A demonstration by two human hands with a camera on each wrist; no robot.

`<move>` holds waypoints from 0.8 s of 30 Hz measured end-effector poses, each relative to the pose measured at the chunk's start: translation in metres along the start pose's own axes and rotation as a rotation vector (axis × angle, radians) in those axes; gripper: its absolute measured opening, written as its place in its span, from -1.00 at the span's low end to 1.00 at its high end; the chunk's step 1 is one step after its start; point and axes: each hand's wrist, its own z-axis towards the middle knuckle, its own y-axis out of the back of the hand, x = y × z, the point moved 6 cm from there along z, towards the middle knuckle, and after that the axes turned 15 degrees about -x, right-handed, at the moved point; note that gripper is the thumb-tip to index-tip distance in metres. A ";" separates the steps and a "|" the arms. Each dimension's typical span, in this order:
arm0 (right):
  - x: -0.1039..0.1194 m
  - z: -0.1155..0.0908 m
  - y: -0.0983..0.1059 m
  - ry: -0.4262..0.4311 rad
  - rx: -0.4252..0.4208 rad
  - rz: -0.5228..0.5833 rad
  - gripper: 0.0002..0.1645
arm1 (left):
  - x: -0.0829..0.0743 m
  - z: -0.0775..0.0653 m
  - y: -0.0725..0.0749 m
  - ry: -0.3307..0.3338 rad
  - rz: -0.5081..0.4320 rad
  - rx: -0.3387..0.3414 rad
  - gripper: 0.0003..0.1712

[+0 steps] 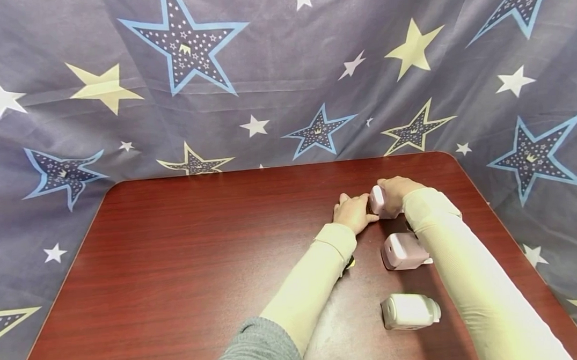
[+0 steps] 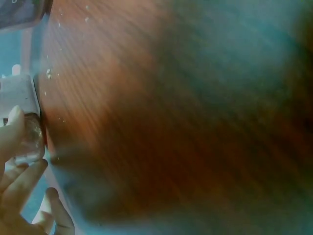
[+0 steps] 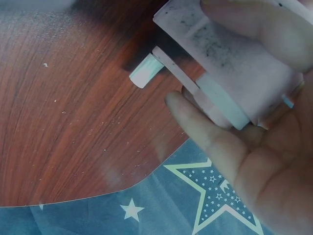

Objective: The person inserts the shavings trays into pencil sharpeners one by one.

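Note:
Near the table's far right corner, my right hand [image 1: 399,194] grips a pink hand-crank pencil sharpener [image 1: 378,199]. In the right wrist view, its crank arm [image 3: 178,73] ends in a white knob [image 3: 146,71], and dark smudges mark its pink side. The thumb and fingers of that hand lie round the body. From the left, my left hand [image 1: 353,213] meets the sharpener's end. The left wrist view shows its thumb [image 2: 12,129] and fingers pinching the see-through end part [image 2: 32,137].
A second pink sharpener [image 1: 404,251] lies nearer me, partly below the right forearm. Closer still is a white, similarly shaped object [image 1: 411,311]. The reddish-brown table [image 1: 200,259] meets a star-patterned cloth [image 1: 274,84] at its back and sides.

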 end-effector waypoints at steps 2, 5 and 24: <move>0.001 0.000 0.000 0.009 -0.012 -0.005 0.02 | -0.001 -0.001 0.001 -0.014 0.012 0.000 -0.30; 0.000 0.001 0.001 0.007 -0.018 -0.009 0.01 | -0.002 -0.002 0.003 -0.033 0.010 0.006 -0.32; -0.004 0.003 -0.005 0.023 0.016 0.040 -0.13 | -0.002 -0.004 -0.003 -0.060 0.038 0.004 -0.33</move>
